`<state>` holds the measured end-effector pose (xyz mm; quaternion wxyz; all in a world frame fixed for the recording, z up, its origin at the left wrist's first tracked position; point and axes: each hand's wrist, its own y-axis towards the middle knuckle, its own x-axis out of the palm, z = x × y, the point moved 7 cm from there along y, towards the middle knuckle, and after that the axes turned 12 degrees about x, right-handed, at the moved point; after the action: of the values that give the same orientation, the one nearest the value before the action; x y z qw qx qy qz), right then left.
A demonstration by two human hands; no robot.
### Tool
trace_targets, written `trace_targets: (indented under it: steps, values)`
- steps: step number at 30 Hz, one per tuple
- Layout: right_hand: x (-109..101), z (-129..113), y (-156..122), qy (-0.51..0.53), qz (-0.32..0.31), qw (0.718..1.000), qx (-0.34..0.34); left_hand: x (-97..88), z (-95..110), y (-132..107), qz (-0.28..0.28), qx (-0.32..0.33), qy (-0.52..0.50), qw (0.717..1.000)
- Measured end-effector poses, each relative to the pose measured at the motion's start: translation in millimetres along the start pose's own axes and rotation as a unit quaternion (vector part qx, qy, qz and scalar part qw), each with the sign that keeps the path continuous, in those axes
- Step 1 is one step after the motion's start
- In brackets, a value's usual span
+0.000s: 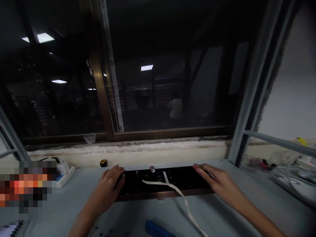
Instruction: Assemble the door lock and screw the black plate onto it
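Observation:
A long black panel (153, 189) with a brownish front edge lies on the grey-blue table. It bears a white label, small screws and round parts, and a flat whitish cable (184, 196) runs from it toward the lower right. My left hand (108, 184) is closed around the panel's left end, the thumb on the near side and the fingers over the far edge. At the opposite end my right hand (216, 181) grips the far right corner between thumb and fingers. A blue handle (156, 227), perhaps a screwdriver's, lies in front of the panel.
Left of the panel are a small black-and-gold round object (103, 163) and a white power strip (66, 176). A clear plastic cup (90, 138) stands on the sill below the dark window. Metal uprights (237, 148) flank the table, with coiled cables and parts (296, 179) at right.

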<state>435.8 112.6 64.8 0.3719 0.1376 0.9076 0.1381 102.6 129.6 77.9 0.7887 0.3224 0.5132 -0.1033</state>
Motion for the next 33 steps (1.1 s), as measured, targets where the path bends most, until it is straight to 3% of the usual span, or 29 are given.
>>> trace_targets:
  steps: [6, 14, 20, 27, 33]
  values:
    - [-1, 1, -1, 0.009, 0.02, 1.0, 0.007, 12.8, 45, 38, -0.091, 0.072, -0.121, 0.986]
    - [5, -5, 2, 0.024, 0.007, 1.0, 0.013, 12.3, 36, 43, -0.097, 0.085, -0.157, 0.979]
    - [0, -3, 3, 0.022, 0.025, 0.999, 0.034, 13.6, 42, 48, -0.099, 0.083, -0.155, 0.98]
    - [8, 7, 2, 0.024, -0.031, 0.999, 0.022, 11.7, 45, 43, -0.09, 0.09, -0.148, 0.981]
    - [6, 0, 2, 0.023, -0.023, 0.999, 0.014, 14.5, 40, 39, -0.086, 0.085, -0.157, 0.98]
